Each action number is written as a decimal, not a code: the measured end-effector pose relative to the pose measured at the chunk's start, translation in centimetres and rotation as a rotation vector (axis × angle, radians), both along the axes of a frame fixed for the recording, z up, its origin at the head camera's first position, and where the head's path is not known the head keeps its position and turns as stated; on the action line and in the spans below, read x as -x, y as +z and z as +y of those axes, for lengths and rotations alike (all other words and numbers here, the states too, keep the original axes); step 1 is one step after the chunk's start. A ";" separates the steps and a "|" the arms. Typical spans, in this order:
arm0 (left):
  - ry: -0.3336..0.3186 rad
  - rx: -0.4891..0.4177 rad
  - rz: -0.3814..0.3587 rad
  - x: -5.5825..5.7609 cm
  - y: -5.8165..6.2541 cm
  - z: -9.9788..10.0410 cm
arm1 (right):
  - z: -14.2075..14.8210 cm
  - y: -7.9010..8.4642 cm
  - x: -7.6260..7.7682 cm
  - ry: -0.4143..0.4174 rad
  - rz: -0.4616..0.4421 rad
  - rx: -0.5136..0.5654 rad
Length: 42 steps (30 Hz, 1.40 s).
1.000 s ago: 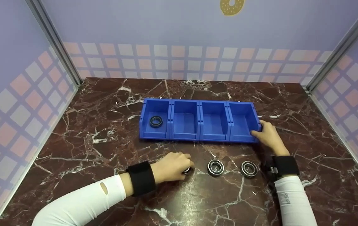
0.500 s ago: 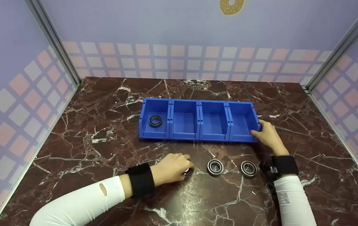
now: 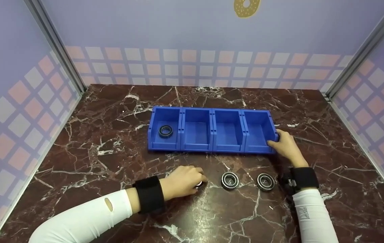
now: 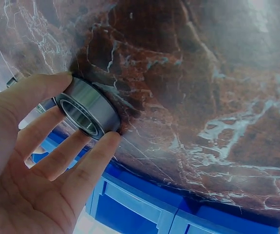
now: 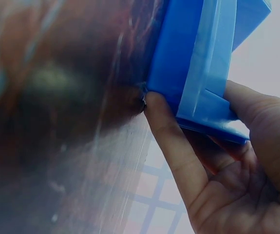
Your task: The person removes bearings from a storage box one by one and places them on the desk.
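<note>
My left hand (image 3: pixel 185 181) pinches a ball bearing (image 4: pixel 92 109) between thumb and fingertips, close over the marble table; in the head view the hand covers most of it. With my right hand (image 3: pixel 287 145) I grip the right end wall of the blue bin row (image 3: pixel 197 147), thumb on the inner side and fingers outside. Two more bearings, a middle bearing (image 3: pixel 230 181) and a right bearing (image 3: pixel 265 182), lie flat on the table in front of the bins. Another bearing (image 3: pixel 166 131) lies in the leftmost compartment. The other compartments hold nothing.
The marble tabletop (image 3: pixel 111 118) is dark red with white veins. A tiled-pattern back wall (image 3: pixel 208 64) and two side panels close it in, with metal posts at the back corners.
Both hands keep their holds and places. The whole head view has shifted slightly; the bins and loose bearings lie as before.
</note>
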<state>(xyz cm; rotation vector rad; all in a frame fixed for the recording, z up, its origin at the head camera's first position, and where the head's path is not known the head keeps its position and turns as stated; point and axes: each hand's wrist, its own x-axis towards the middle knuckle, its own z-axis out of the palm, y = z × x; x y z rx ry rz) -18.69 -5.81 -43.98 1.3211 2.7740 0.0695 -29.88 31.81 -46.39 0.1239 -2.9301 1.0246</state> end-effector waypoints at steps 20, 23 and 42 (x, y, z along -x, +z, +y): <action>0.011 0.006 -0.027 -0.1 0.5 -0.1 | -0.1 0.2 -0.1 -0.007 -0.009 -0.010; 0.010 -0.003 -0.018 -0.1 0.7 -0.2 | -0.1 0.2 -0.1 -0.003 0.000 -0.002; 0.059 -0.131 0.082 -0.3 2.7 -1.3 | 0.0 0.1 -0.1 0.010 0.023 0.011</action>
